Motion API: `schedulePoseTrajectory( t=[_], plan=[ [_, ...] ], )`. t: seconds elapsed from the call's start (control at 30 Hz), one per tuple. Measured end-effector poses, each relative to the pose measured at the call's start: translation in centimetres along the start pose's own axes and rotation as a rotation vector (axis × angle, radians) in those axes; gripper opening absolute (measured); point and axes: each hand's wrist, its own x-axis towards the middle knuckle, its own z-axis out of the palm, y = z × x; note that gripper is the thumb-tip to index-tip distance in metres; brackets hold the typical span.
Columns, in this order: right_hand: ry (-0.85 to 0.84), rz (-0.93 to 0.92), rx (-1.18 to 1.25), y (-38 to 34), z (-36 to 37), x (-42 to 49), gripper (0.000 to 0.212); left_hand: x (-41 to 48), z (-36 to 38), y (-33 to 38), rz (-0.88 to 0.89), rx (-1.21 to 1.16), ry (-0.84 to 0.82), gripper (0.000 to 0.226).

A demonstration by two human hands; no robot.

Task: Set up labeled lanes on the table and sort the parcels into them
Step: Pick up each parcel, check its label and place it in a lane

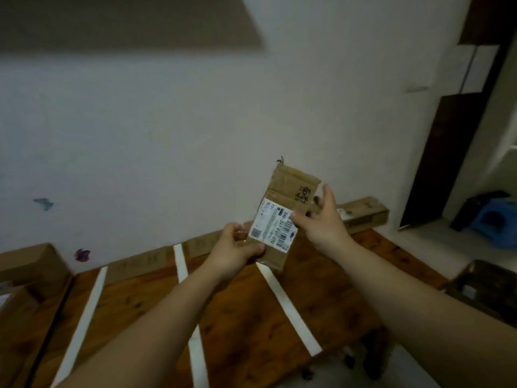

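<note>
Between the fingers: parcel, up over the worktop and well clear of it, label facing me.
Left hand: fingers curled round the bottom-left corner, doing the actual holding.
Right hand: thumb on the label's edge, other fingers spread wide and fairly straight by the right side. More steadying than gripping imo.
Handling: thin flat cardboard, looks light and fairly stiff, bit battered up top. Guessing it bends if squeezed mid-face, so pinch an edge or corner.
Lanes: white tape strips run below the fingers; parcel's not in any lane yet.
</note>
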Motion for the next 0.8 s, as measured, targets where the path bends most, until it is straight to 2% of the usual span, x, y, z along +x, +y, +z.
schedulePoseTrajectory(
  t=[0.07,0.1,0.17,0.23,0.3,0.37,0.43,0.6,0.73,0.8],
  plan=[
    [-0.025,-0.005,-0.099,1.0,-2.5,0.4,0.076,1.2,3.7,0.3,-0.008,0.036,-0.142,0.072],
    [-0.034,0.002,-0.131,1.4,-3.9,0.5,0.073,1.7,5.4,0.5,-0.018,0.104,-0.207,0.074],
    [-0.024,0.041,-0.140,1.8,-6.9,0.8,0.065,2.9,8.1,0.9,-0.063,0.263,-0.312,0.065],
    [0.023,0.082,-0.145,2.2,-10.1,1.2,0.055,4.8,10.4,1.3,-0.094,0.325,-0.346,0.055],
    [0.049,0.134,-0.141,2.8,-12.6,1.5,0.051,7.1,12.7,2.1,-0.066,0.220,-0.296,0.054],
    [0.035,0.170,-0.167,3.6,-14.2,2.2,0.053,9.7,15.3,2.8,-0.057,-0.011,-0.228,0.071],
    [0.032,0.155,-0.217,4.2,-15.6,3.4,0.053,12.3,17.6,3.2,-0.047,-0.094,-0.219,0.086],
    [0.092,0.111,-0.483,5.1,-19.8,8.5,0.040,18.8,21.0,3.4,-0.021,-0.144,-0.199,0.042],
    [0.204,0.127,-0.636,6.8,-22.8,12.9,0.036,23.1,23.5,2.9,0.002,-0.210,-0.107,0.038],
    [0.274,0.218,-0.577,8.1,-24.1,15.0,0.051,24.8,24.6,2.6,0.002,-0.270,-0.033,0.041]
  ],
)
